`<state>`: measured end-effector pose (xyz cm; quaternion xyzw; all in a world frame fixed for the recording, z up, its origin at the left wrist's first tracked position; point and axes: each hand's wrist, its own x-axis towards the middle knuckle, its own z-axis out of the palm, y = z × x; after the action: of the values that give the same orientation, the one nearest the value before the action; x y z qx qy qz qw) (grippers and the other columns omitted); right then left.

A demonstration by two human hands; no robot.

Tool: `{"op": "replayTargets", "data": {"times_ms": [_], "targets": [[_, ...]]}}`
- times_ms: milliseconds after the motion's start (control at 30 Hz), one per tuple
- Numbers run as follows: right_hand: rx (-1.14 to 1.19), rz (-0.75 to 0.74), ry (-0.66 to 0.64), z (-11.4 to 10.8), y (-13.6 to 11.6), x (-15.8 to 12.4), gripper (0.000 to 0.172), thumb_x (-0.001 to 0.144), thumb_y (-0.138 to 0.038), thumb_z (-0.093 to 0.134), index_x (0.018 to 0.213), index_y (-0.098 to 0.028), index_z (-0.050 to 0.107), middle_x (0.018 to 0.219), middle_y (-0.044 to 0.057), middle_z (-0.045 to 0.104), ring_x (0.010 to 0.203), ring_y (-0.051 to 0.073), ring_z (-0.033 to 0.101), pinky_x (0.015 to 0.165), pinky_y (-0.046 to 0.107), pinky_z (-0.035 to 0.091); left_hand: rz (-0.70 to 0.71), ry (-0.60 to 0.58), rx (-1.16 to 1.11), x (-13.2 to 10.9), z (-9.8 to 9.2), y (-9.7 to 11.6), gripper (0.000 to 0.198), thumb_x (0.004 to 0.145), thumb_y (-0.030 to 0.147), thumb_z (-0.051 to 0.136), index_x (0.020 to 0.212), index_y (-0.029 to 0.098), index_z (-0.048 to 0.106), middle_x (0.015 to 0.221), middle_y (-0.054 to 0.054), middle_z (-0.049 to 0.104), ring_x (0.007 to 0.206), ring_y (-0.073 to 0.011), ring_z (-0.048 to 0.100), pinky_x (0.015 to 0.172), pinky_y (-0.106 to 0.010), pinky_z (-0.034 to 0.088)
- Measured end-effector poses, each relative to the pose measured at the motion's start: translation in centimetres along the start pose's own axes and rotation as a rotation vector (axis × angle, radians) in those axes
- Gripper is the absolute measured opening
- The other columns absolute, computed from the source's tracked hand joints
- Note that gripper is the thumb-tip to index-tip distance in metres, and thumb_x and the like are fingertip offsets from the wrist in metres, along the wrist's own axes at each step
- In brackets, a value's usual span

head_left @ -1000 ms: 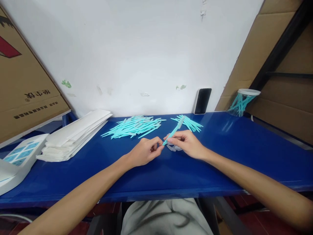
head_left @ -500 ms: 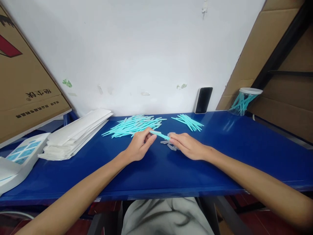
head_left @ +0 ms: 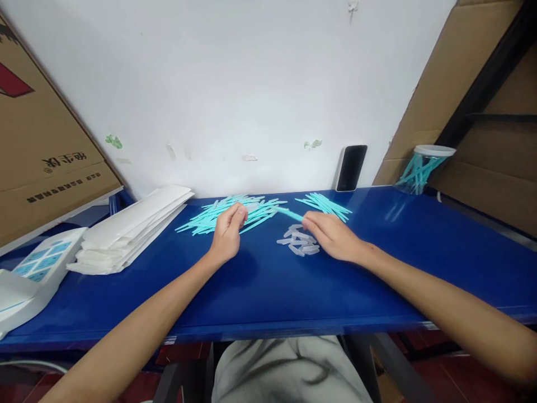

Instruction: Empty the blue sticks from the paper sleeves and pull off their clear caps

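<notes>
My right hand (head_left: 331,234) is closed on one end of a thin turquoise eyebrow razor (head_left: 290,214), whose other end points left. Pinched at the fingertips of my left hand (head_left: 227,230) is a small translucent blade cap (head_left: 251,207), apart from the razor. A heap of turquoise razors (head_left: 205,219), many with caps on, lies just behind my left hand. Several loose translucent caps (head_left: 297,242) rest on the blue table between my hands. Behind my right hand is a smaller pile of turquoise razors (head_left: 325,205).
A stack of white packets (head_left: 130,229) and a white device with blue labels (head_left: 42,268) lie left on the blue table (head_left: 268,296). A black-faced phone-like device (head_left: 351,168) leans on the wall. A clear jar of turquoise sticks (head_left: 422,170) stands at the right; cardboard flanks both sides.
My hands have moved apart. The cap has come off the razor and is in my left hand, while the razor has gone right with my right hand, uncovering the loose caps.
</notes>
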<state>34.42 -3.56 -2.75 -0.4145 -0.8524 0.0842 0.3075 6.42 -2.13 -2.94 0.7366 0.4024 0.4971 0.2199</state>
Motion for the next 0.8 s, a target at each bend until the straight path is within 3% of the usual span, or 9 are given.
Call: {"op": "replayTargets", "data": {"times_ms": [100,167,233,333,433,500,567,667,800], "targets": [[-0.070,0.103,0.178,-0.4,3.0,0.5,0.036,0.104,-0.036,0.033,0.099,-0.021,0.065,0.097,0.011,0.069,0.091,0.027,0.063,0.082,0.038,0.046,0.043,-0.227,0.158,0.0,0.0,0.2,0.044,0.103,0.051,0.034,0.073,0.021,0.045,0.067,0.001,0.043,0.063,-0.0147,0.040,0.064,-0.030,0.034],[-0.132,0.162,0.237,-0.9,5.1,0.8,0.036,0.100,-0.029,0.034,0.107,-0.018,0.068,0.097,0.014,0.068,0.093,0.029,0.063,0.084,0.040,0.047,0.066,-0.414,0.245,-0.3,0.3,0.5,0.044,0.105,0.048,0.030,0.074,0.021,0.044,0.064,0.003,0.042,0.060,-0.0139,0.040,0.066,-0.030,0.033],[-0.181,0.217,0.273,-1.3,6.9,0.9,0.039,0.095,-0.023,0.036,0.118,-0.015,0.067,0.098,0.015,0.068,0.094,0.031,0.062,0.087,0.042,0.048,0.090,-0.520,0.329,-0.6,0.9,0.7,0.044,0.107,0.044,0.027,0.073,0.021,0.043,0.062,0.004,0.042,0.057,-0.0135,0.040,0.070,-0.030,0.034],[-0.175,0.284,0.307,-1.7,8.3,0.8,0.051,0.090,-0.020,0.041,0.139,-0.013,0.053,0.092,0.011,0.068,0.086,0.028,0.064,0.083,0.041,0.049,0.108,-0.555,0.432,-0.8,1.5,0.7,0.046,0.107,0.043,0.026,0.071,0.021,0.043,0.061,0.003,0.045,0.057,-0.0146,0.042,0.072,-0.031,0.034],[-0.185,0.301,0.297,-1.8,8.7,0.7,0.041,0.088,-0.019,0.045,0.126,-0.018,0.061,0.085,0.007,0.068,0.077,0.025,0.063,0.078,0.038,0.049,0.092,-0.583,0.460,-0.6,1.6,0.7,0.051,0.106,0.046,0.028,0.064,0.021,0.042,0.058,0.001,0.047,0.054,-0.0154,0.043,0.064,-0.031,0.031],[-0.227,0.285,0.297,-1.7,8.9,0.8,0.029,0.088,-0.018,0.043,0.103,-0.018,0.068,0.088,0.010,0.069,0.082,0.026,0.064,0.082,0.038,0.049,0.084,-0.617,0.455,-0.4,1.3,0.8,0.054,0.105,0.049,0.029,0.060,0.021,0.041,0.056,0.000,0.047,0.051,-0.0148,0.042,0.059,-0.031,0.028],[-0.256,0.277,0.302,-1.5,9.1,0.9,0.029,0.089,-0.017,0.041,0.094,-0.017,0.069,0.094,0.013,0.071,0.091,0.027,0.066,0.087,0.039,0.049,0.080,-0.636,0.456,-0.4,1.0,0.8,0.055,0.105,0.050,0.030,0.059,0.020,0.041,0.055,0.000,0.047,0.049,-0.0143,0.040,0.057,-0.031,0.027],[-0.277,0.293,0.284,-1.3,9.4,0.9,0.034,0.091,-0.017,0.040,0.103,-0.013,0.072,0.105,0.016,0.072,0.102,0.028,0.066,0.094,0.040,0.049,0.097,-0.640,0.513,-0.3,0.5,0.5,0.055,0.105,0.048,0.030,0.060,0.020,0.042,0.055,0.000,0.049,0.050,-0.0144,0.040,0.057,-0.031,0.026],[-0.328,0.328,0.218,-1.3,9.3,0.9,0.038,0.092,-0.014,0.042,0.113,-0.010,0.073,0.114,0.016,0.073,0.109,0.028,0.067,0.100,0.038,0.048,0.095,-0.612,0.639,-0.1,0.2,-0.2,0.053,0.105,0.047,0.028,0.063,0.020,0.046,0.066,-0.005,0.059,0.060,-0.0176,0.051,0.061,-0.032,0.029]]}}
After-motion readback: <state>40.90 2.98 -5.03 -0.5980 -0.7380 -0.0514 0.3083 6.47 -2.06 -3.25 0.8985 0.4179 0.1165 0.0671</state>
